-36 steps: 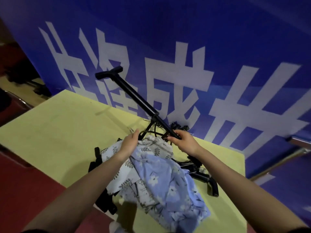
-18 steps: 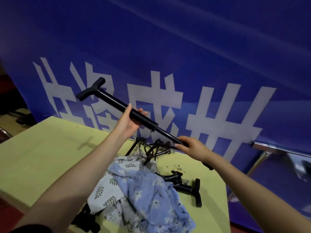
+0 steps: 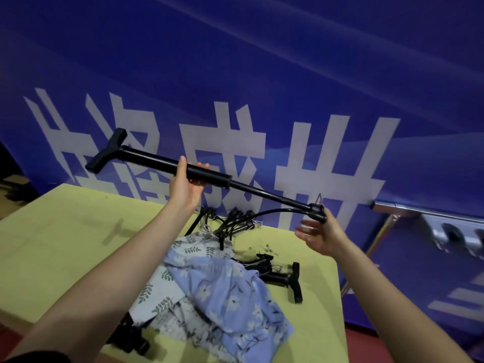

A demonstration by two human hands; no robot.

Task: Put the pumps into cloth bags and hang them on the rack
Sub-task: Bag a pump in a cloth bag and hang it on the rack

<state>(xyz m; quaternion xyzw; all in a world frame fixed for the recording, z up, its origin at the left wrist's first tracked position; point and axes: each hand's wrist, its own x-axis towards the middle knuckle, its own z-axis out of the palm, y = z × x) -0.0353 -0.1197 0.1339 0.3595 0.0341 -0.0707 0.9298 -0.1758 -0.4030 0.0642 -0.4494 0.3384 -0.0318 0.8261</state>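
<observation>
A long black pump [image 3: 146, 159] with a T-handle at its left end is held nearly level above the yellow table [image 3: 65, 231]. My left hand [image 3: 186, 186] grips its thick barrel from below. My right hand [image 3: 320, 235] is at the pump's base end, fingers spread and blurred, its thumb side touching the base fitting. A black hose curves down from that end. Floral cloth bags [image 3: 222, 292], blue and white, lie crumpled on the table below. More black pumps [image 3: 285, 279] lie beside and under the cloth.
A tangle of black hoses and pump ends [image 3: 230, 224] sits at the table's far edge against a blue banner [image 3: 262, 74] with white characters. Small metal bits [image 3: 268, 248] lie near it. A metal rail [image 3: 419, 210] runs at the right.
The pump has been lifted off the pile and swung closer to level. My left hand went from the cloth up to the barrel. My right hand's fingers have spread at the base end.
</observation>
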